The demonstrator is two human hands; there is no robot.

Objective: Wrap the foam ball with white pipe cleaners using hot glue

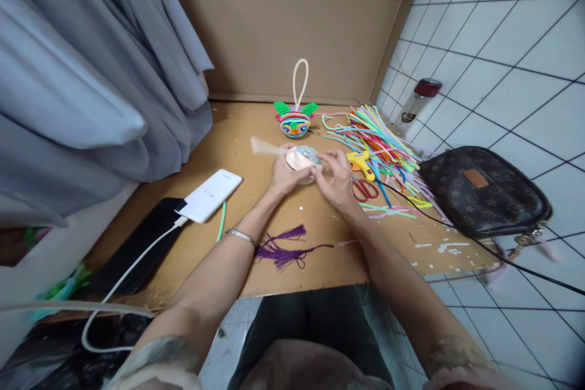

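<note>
Gripping round piece (298, 160) with left hand (283, 175) and right hand (339, 180), frame centre; judged unfinished, unlike assembled lion-head ornament (295, 123), upper centre.

A brown tabletop (251, 122) carries a colorful animal-head ornament (295, 125) near its back edge. To the right lie a heap of multicolored fuzzy stems (381, 140), a yellow glue gun (361, 164) and red-handled scissors (365, 190); purple tassels (283, 250) lie near the front, and a white device (210, 195) beside a green stem (222, 221) at left.
</note>
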